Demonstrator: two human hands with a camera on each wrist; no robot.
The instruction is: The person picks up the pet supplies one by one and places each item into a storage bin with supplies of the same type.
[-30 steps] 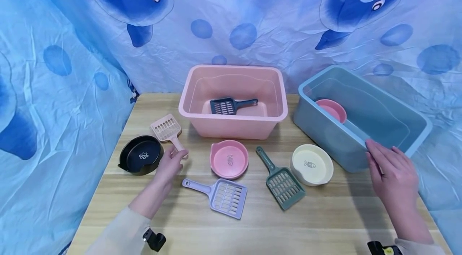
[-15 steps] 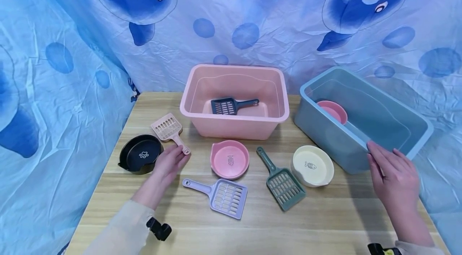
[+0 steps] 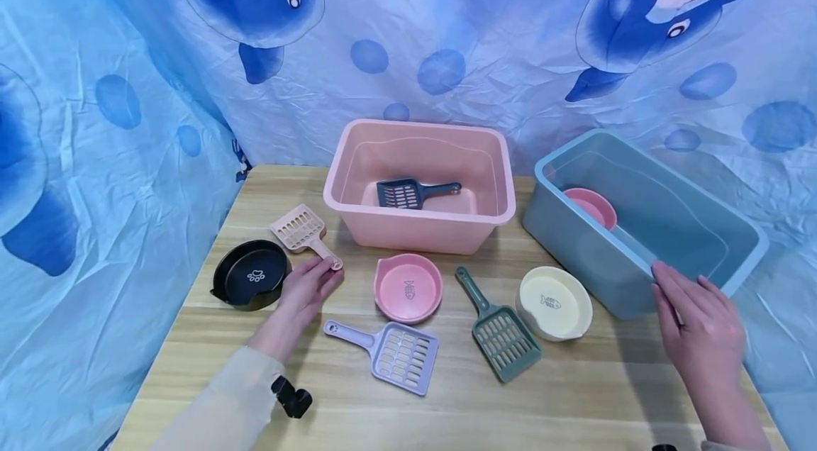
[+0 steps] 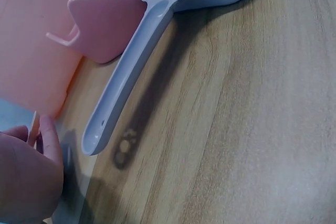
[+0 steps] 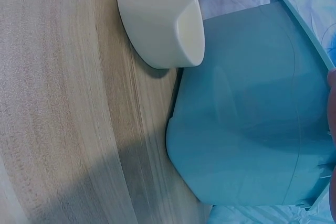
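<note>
My left hand (image 3: 308, 289) pinches the handle end of a pale pink litter scoop (image 3: 298, 227), which lies at the table's left with its slotted head pointing away. In the left wrist view a thin sliver of the handle (image 4: 34, 128) shows between thumb and finger. A black bowl (image 3: 252, 274) with a paw print stands beside that hand. My right hand (image 3: 705, 323) holds the near rim of a blue litter box (image 3: 600, 245), thumb outside and fingers over the edge. A pink bowl (image 3: 595, 206) sits inside this box.
Behind stands a pink litter box (image 3: 415, 227) containing a dark blue scoop (image 3: 401, 193). Between the hands lie a pink bowl (image 3: 408, 288), a lavender scoop (image 3: 403, 357), a green scoop (image 3: 506, 341) and a cream bowl (image 3: 554, 303). A blue dolphin-print cloth (image 3: 408, 32) hangs around the table.
The pink scoop's handle end has swung slightly right and away, and my left hand has shifted with it. My right hand stays at the blue box's rim. The head view has shifted slightly.
</note>
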